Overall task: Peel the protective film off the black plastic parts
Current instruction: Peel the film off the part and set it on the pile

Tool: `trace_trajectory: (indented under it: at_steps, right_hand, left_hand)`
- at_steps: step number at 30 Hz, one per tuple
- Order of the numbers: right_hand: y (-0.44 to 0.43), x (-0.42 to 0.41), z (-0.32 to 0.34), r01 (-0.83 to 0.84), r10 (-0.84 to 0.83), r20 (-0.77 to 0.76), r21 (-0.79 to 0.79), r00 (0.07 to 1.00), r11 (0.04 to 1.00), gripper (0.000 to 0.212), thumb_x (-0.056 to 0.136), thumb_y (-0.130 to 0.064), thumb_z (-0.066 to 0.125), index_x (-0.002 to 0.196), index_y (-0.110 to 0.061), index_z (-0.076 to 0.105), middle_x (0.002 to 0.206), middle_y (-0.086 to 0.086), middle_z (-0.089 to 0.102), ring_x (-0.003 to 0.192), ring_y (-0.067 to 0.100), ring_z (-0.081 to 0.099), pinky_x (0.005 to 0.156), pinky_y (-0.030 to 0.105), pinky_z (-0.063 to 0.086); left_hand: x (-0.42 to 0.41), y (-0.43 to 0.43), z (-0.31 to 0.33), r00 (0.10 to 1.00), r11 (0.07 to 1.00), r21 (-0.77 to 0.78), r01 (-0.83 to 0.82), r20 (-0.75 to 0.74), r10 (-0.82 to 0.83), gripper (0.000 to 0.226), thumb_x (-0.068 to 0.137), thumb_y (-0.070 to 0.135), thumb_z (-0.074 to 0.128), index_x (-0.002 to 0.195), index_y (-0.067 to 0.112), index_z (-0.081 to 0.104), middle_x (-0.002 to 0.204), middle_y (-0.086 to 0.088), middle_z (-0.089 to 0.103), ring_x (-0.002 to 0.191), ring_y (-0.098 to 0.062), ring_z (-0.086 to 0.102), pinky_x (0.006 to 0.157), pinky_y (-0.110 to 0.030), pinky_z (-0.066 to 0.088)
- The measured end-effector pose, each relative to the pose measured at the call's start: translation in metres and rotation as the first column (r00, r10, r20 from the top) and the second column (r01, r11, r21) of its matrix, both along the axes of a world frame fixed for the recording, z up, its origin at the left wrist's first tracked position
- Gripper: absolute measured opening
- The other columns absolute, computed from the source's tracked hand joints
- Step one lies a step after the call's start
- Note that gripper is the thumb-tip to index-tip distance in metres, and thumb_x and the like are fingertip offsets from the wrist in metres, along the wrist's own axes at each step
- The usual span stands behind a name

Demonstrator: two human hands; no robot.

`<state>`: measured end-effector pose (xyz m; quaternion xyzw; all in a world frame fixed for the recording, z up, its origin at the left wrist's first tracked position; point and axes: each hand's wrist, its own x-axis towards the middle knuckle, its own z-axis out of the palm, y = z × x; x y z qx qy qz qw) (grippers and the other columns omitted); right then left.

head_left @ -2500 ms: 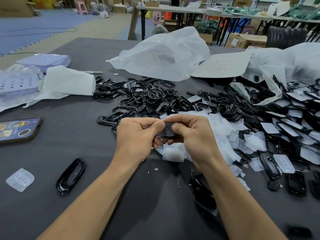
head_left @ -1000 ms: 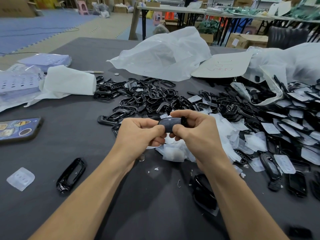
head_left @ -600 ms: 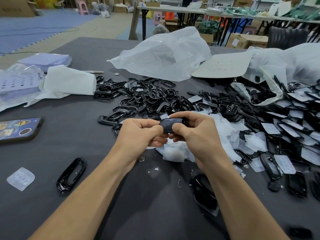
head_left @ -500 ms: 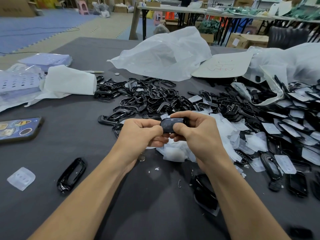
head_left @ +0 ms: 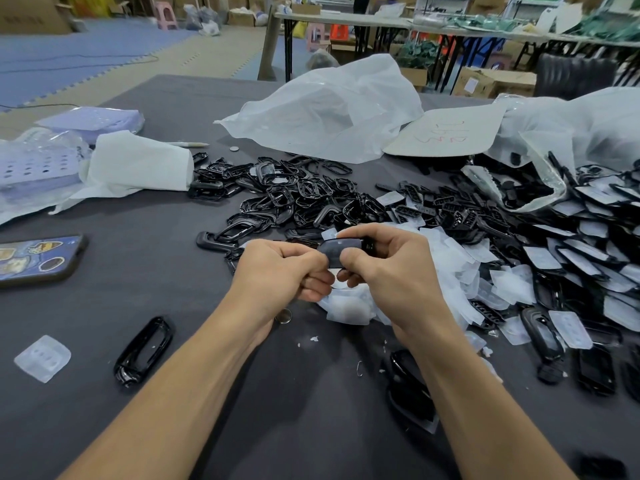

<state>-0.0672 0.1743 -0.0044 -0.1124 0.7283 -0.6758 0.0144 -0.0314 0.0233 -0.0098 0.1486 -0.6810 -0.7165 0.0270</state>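
Both hands hold one black plastic part (head_left: 337, 250) above the dark table (head_left: 156, 258). My left hand (head_left: 280, 271) pinches its left end with curled fingers. My right hand (head_left: 384, 268) grips its right end, thumb pressed on the front face. Behind the hands lies a heap of bare black frames (head_left: 291, 199). To the right spreads a pile of black parts with white film on them (head_left: 568, 251). Peeled film pieces (head_left: 450, 268) are heaped under and beside my right hand.
A single black frame (head_left: 143, 351) and a clear film piece (head_left: 43, 358) lie at lower left. A phone (head_left: 38, 259) sits at the left edge. White plastic bags (head_left: 332, 109) and a card sheet (head_left: 446, 133) lie at the back. Another black part (head_left: 412, 389) lies below my right wrist.
The hands raised the black part slightly and turned it so its glossy face shows. Both hands keep their hold; nothing on the table moved.
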Motion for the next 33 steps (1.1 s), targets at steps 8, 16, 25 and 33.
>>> trace_trajectory:
  at_steps: [8, 16, 25, 33]
  right_hand:
    - [0.0009, -0.0028, 0.0000, -0.029, 0.029, 0.007, -0.009, 1.000, 1.000, 0.044, 0.083, 0.014, 0.062, 0.078, -0.027, 0.080, 0.073, 0.008, 0.076, 0.058, 0.027, 0.067, 0.056, 0.028, 0.054]
    - [0.0026, -0.0052, -0.0015, -0.083, 0.089, 0.059, -0.103, 0.994, 0.991, 0.043, 0.087, 0.020, 0.054, 0.085, -0.016, 0.077, 0.079, 0.011, 0.077, 0.062, 0.030, 0.066, 0.056, 0.028, 0.056]
    - [0.0036, -0.0058, -0.0014, -0.053, 0.062, 0.077, -0.116, 0.995, 0.992, 0.036, 0.090, 0.019, 0.053, 0.089, -0.010, 0.075, 0.078, 0.011, 0.077, 0.055, 0.023, 0.065, 0.057, 0.027, 0.057]
    - [0.0012, -0.0046, -0.0021, -0.036, 0.045, 0.071, -0.115, 0.996, 0.993, 0.044, 0.088, 0.018, 0.055, 0.080, -0.019, 0.077, 0.074, 0.008, 0.077, 0.054, 0.023, 0.066, 0.055, 0.026, 0.057]
  left_hand:
    - [0.0022, 0.0005, -0.0023, 1.000, 1.000, -0.003, 0.008, 0.022, -0.008, 0.028, 0.085, 0.001, 0.071, 0.060, 0.013, 0.078, 0.063, -0.011, 0.072, 0.050, -0.016, 0.065, 0.051, -0.023, 0.054]
    - [0.0021, 0.0012, -0.0019, 0.999, 0.999, 0.051, 0.009, 0.040, -0.011, 0.027, 0.086, 0.001, 0.073, 0.060, 0.010, 0.076, 0.062, -0.012, 0.070, 0.047, -0.016, 0.061, 0.049, -0.022, 0.053]
    - [0.0038, -0.0012, 0.0008, 0.999, 0.997, 0.071, 0.042, -0.015, -0.041, 0.030, 0.088, -0.006, 0.064, 0.072, 0.011, 0.082, 0.074, -0.014, 0.076, 0.053, -0.014, 0.067, 0.051, -0.021, 0.053]
    - [0.0044, -0.0016, -0.0004, 0.982, 0.989, -0.106, -0.102, -0.171, 0.083, 0.014, 0.081, 0.008, 0.077, 0.077, 0.019, 0.083, 0.073, -0.009, 0.078, 0.059, -0.019, 0.070, 0.060, -0.030, 0.060]
